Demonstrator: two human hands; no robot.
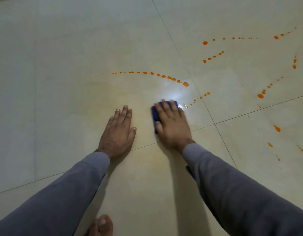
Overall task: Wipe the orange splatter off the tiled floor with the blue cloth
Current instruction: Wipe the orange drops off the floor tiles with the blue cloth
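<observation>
On the floor (62, 48), the right hand (173, 123) presses the cloth (155, 113) flat-fingered near the splatter (171, 78); the left hand (119, 132) rests splayed. A saturated cloth could smear orange wider.

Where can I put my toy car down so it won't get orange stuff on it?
Left of the left hand the tiled floor is bare, up to the curved line of orange drops. It's messy right of the right hand, which presses the blue cloth: orange splatter trails everywhere there.
</observation>
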